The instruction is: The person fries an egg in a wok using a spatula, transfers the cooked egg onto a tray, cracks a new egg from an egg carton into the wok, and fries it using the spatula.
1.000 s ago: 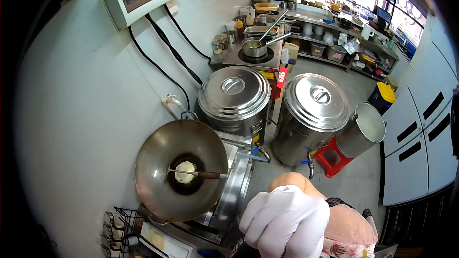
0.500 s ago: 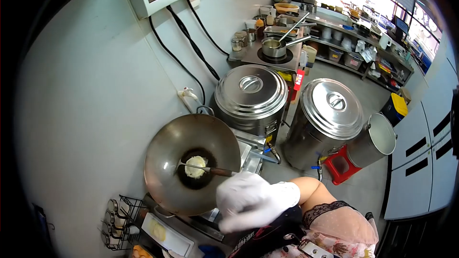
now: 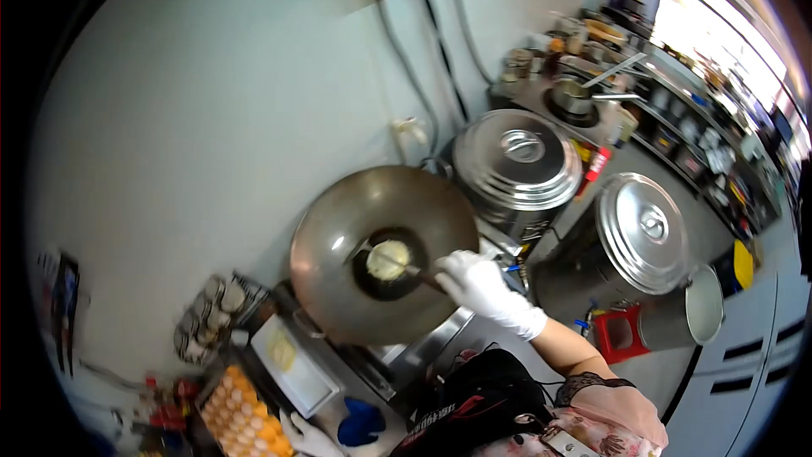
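the pale round egg [image 3: 389, 259] lies low in the wok [image 3: 427, 203], between nine and ten o'clock from the nearer right grip [image 3: 475, 281], clenched on the spatula [image 3: 430, 280], whose long axis runs that way across the egg. at the wok's seven o'clock, the left grip [image 3: 309, 437] is beside the egg tray [image 3: 241, 415]; whether it grasps anything i cannot tell.

Hands [image 3: 484, 289] are white-gloved, sleeve [image 3: 628, 406] is pale pink with black lace trim [image 3: 590, 382], top [image 3: 613, 430] floral, apron [image 3: 486, 385] black with red/white markings [image 3: 454, 412].
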### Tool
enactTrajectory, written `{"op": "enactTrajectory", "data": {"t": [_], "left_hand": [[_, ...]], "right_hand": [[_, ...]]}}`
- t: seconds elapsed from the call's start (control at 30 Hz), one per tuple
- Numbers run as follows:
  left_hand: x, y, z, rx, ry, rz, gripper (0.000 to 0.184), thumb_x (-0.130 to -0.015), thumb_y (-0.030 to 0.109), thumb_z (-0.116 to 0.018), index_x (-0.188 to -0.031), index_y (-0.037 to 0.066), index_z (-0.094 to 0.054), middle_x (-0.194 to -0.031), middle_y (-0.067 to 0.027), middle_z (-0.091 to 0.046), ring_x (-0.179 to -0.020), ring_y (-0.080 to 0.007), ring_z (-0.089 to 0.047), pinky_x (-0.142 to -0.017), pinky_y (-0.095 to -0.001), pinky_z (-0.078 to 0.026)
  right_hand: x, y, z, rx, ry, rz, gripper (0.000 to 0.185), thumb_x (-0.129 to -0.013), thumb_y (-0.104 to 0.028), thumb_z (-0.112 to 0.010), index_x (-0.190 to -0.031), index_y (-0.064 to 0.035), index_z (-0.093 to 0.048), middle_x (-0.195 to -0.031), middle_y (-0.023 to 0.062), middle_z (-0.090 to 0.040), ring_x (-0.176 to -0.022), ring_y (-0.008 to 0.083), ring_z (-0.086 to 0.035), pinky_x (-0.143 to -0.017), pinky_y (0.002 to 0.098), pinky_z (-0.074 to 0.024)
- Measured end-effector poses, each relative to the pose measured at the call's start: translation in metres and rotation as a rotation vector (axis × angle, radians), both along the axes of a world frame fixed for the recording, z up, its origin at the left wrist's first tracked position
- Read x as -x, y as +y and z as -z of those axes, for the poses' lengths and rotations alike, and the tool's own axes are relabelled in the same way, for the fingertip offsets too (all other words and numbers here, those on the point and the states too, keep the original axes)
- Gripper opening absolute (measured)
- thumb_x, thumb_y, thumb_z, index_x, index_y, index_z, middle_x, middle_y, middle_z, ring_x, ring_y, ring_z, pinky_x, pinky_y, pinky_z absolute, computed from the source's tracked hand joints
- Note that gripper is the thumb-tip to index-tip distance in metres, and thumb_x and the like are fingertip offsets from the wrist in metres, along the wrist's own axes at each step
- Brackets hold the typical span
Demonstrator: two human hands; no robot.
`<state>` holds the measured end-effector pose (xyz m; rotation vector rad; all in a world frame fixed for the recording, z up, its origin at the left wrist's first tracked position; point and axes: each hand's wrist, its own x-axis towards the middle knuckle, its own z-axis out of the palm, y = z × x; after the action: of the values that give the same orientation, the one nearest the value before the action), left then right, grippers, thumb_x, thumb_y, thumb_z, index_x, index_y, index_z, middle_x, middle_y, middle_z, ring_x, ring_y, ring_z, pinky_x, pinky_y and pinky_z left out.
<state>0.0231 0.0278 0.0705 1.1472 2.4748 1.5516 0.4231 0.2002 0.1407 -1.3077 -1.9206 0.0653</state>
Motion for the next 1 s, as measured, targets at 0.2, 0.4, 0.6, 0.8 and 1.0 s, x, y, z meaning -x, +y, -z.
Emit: {"op": "enactTrajectory", "data": {"t": [0.2,0.4,0.6,0.8,1.0], "left_hand": [[0.009,-0.015,0.016,-0.035,-0.038,-0.090,0.032,-0.094,0.008,-0.055,-0.120,-0.010,-0.059,-0.120,-0.0209,-0.064,-0.110,-0.0285,-0.059,-0.100,-0.0351,-0.042],[0.007,-0.030,0.015,-0.061,-0.158,-0.164,0.033,-0.093,0.004,-0.056,-0.123,-0.010,-0.057,-0.122,-0.0194,-0.063,-0.111,-0.0255,-0.058,-0.102,-0.0340,-0.040],[0.008,-0.042,0.020,-0.029,-0.085,-0.193,0.033,-0.093,0.005,-0.056,-0.123,-0.009,-0.058,-0.121,-0.0187,-0.064,-0.110,-0.0255,-0.059,-0.100,-0.0342,-0.042],[0.001,-0.037,0.014,-0.074,-0.134,-0.196,0.031,-0.093,0.005,-0.056,-0.122,-0.008,-0.059,-0.120,-0.0175,-0.064,-0.108,-0.0244,-0.059,-0.098,-0.0338,-0.043],[0.007,-0.038,0.023,-0.093,-0.157,-0.175,0.031,-0.093,0.004,-0.056,-0.121,-0.008,-0.059,-0.120,-0.0175,-0.064,-0.107,-0.0246,-0.059,-0.098,-0.0339,-0.043]], "right_hand": [[-0.007,0.021,0.043,0.098,-0.299,0.022,0.023,-0.077,-0.023,-0.070,-0.089,-0.0066,-0.060,-0.083,0.0105,-0.056,-0.083,0.0291,-0.058,-0.070,0.0409,-0.0474],[0.005,0.030,0.065,0.324,-0.502,-0.022,0.041,-0.074,-0.031,-0.074,-0.104,-0.0063,-0.060,-0.089,0.0115,-0.061,-0.087,0.0286,-0.061,-0.074,0.0425,-0.0489],[0.018,0.038,0.074,0.379,-0.576,-0.066,0.057,-0.074,-0.032,-0.074,-0.119,-0.0042,-0.054,-0.087,0.0122,-0.063,-0.081,0.0301,-0.065,-0.068,0.0413,-0.0522],[0.024,0.052,0.108,0.388,-0.454,-0.040,0.052,-0.076,-0.013,-0.064,-0.125,-0.0011,-0.051,-0.089,0.0175,-0.062,-0.079,0.0342,-0.065,-0.067,0.0440,-0.0531],[0.008,0.046,0.098,0.241,-0.440,-0.024,0.043,-0.075,-0.006,-0.057,-0.118,-0.0024,-0.058,-0.084,0.0161,-0.060,-0.069,0.0309,-0.065,-0.060,0.0410,-0.0535]]}}
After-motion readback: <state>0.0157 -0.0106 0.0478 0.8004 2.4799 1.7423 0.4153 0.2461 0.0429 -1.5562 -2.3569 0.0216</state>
